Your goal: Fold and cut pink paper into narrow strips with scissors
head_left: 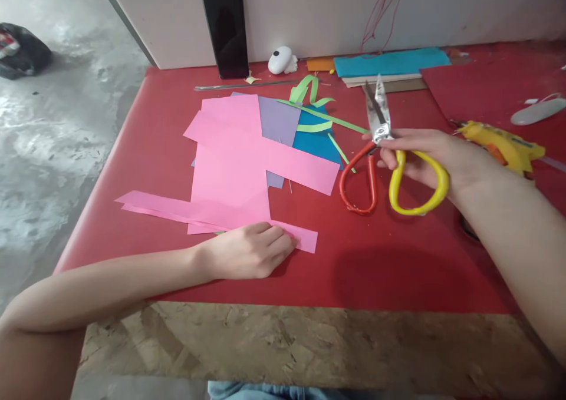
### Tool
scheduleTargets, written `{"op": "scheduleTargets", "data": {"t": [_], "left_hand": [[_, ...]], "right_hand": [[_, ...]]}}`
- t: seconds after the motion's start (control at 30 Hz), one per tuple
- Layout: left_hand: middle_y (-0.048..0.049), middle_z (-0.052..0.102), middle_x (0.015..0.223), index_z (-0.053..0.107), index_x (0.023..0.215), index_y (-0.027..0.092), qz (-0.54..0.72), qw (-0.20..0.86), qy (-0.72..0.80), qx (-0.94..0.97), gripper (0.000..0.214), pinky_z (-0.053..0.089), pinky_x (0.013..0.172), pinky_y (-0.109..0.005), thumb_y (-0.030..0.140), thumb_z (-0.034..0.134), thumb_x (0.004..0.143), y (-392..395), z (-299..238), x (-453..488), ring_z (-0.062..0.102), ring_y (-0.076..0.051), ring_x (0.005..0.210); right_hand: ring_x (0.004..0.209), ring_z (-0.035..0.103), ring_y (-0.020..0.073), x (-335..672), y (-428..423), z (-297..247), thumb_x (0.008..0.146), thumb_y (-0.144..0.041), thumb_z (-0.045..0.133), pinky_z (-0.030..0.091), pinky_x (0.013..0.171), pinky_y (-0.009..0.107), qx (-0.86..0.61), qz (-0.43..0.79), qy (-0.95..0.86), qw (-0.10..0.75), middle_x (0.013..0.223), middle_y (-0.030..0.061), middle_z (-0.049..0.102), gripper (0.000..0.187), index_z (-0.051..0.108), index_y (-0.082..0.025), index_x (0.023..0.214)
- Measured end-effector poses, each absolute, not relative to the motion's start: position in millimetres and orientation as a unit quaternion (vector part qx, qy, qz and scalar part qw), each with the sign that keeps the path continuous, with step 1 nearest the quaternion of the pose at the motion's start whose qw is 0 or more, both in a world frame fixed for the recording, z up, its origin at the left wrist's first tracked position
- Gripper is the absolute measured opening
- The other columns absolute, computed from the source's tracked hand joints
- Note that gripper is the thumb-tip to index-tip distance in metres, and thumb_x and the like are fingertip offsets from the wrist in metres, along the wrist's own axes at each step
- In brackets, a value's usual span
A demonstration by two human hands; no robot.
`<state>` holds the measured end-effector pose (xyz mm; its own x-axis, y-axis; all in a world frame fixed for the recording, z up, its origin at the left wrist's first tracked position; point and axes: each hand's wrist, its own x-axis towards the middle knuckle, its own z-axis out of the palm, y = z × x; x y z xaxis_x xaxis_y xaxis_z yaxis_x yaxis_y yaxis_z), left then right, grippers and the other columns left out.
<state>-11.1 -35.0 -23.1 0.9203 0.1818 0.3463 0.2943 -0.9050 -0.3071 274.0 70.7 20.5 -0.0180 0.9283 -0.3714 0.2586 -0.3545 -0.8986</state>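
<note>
My right hand (420, 152) holds a pair of scissors (381, 130) above the table, blades up and slightly apart. One handle loop is red, the other yellow. Fingers curled, my left hand (254, 250) rests low on the table and grips a folded strip of pink paper (305, 236). Larger pink sheets (230, 164) lie just beyond that hand, overlapping one another. Under them show a purple sheet (278, 117) and a blue sheet (315, 141). Thin green paper strips (336, 120) are scattered between the sheets and the scissors.
A yellow glue gun (504, 144) lies right of my right wrist. At the back are a black flat object (225, 29), a white rounded item (280, 60) and folded light-blue paper (391, 63). Red covering (398, 270) spans the table; its front edge is bare chipboard (265, 344).
</note>
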Motion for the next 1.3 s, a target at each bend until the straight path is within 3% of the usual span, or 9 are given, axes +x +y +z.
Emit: {"op": "scheduleTargets", "data": {"t": [0.1, 0.27, 0.37, 0.57, 0.7, 0.93, 1.3], "left_hand": [[-0.0023, 0.070, 0.076, 0.063, 0.100, 0.004, -0.162, 0.178, -0.125, -0.962, 0.023, 0.053, 0.059, -0.027, 0.000, 0.042, 0.091, -34.7, -22.9, -10.5, 0.068, -0.013, 0.068], [-0.0020, 0.073, 0.079, 0.063, 0.102, 0.004, -0.163, 0.180, -0.129, -0.961, 0.023, 0.053, 0.060, -0.025, 0.001, 0.043, 0.093, -33.7, -21.5, -9.5, 0.069, -0.012, 0.069], [-0.0001, 0.072, 0.076, 0.065, 0.100, 0.005, -0.162, 0.184, -0.129, -0.961, 0.020, 0.053, 0.060, -0.024, 0.003, 0.046, 0.092, -33.0, -20.4, -9.8, 0.068, -0.011, 0.067], [-0.0004, 0.072, 0.076, 0.070, 0.092, 0.010, -0.148, 0.171, -0.126, -0.966, 0.012, 0.053, 0.055, -0.024, 0.014, 0.059, 0.089, -32.8, -18.7, -9.9, 0.066, -0.012, 0.064], [-0.0012, 0.071, 0.076, 0.070, 0.091, 0.009, -0.146, 0.174, -0.122, -0.966, 0.012, 0.053, 0.055, -0.024, 0.017, 0.060, 0.090, -32.6, -19.0, -9.6, 0.065, -0.011, 0.064], [0.0005, 0.069, 0.073, 0.069, 0.092, 0.008, -0.145, 0.175, -0.116, -0.967, 0.015, 0.055, 0.057, -0.023, 0.016, 0.057, 0.092, -31.9, -18.5, -10.3, 0.066, -0.010, 0.064], [0.0028, 0.070, 0.071, 0.072, 0.095, 0.010, -0.149, 0.183, -0.101, -0.966, 0.016, 0.056, 0.056, -0.020, 0.019, 0.059, 0.092, -28.8, -17.4, -9.0, 0.066, -0.008, 0.063]], "right_hand": [[0.058, 0.043, 0.0066, 263.3, 51.3, 19.6, 0.084, -0.014, 0.052, 0.048, 0.073, 0.027, -0.596, 0.577, -0.415, 0.373, 0.066, -0.0024, 0.044, 0.016, 0.061, -0.019, 0.072], [0.076, 0.055, 0.0070, 238.5, 30.0, 25.6, 0.083, -0.008, 0.051, 0.050, 0.077, 0.024, -0.523, 0.628, -0.375, 0.437, 0.086, -0.0011, 0.052, 0.017, 0.059, -0.021, 0.076], [0.073, 0.056, 0.0098, 226.5, 26.0, 26.4, 0.088, -0.011, 0.045, 0.051, 0.079, 0.030, -0.463, 0.667, -0.399, 0.427, 0.077, 0.0001, 0.051, 0.022, 0.052, -0.020, 0.069], [0.062, 0.049, 0.0067, 202.1, 25.3, 17.2, 0.098, -0.025, 0.043, 0.050, 0.070, 0.024, -0.333, 0.738, -0.439, 0.390, 0.065, -0.0027, 0.045, 0.030, 0.053, -0.019, 0.071], [0.066, 0.051, 0.0051, 193.0, 28.8, 13.8, 0.086, -0.009, 0.055, 0.048, 0.073, 0.020, -0.345, 0.738, -0.451, 0.365, 0.066, -0.0052, 0.047, 0.015, 0.050, -0.020, 0.077], [0.063, 0.046, 0.0036, 187.7, 36.5, 12.5, 0.059, 0.013, 0.047, 0.042, 0.064, 0.015, -0.345, 0.730, -0.491, 0.328, 0.062, -0.0090, 0.042, 0.038, 0.041, -0.021, 0.075], [0.064, 0.047, 0.0057, 189.4, 42.1, 16.7, 0.060, 0.013, 0.047, 0.040, 0.059, 0.019, -0.378, 0.642, -0.595, 0.301, 0.068, -0.0061, 0.044, 0.038, 0.040, -0.021, 0.076]]}}
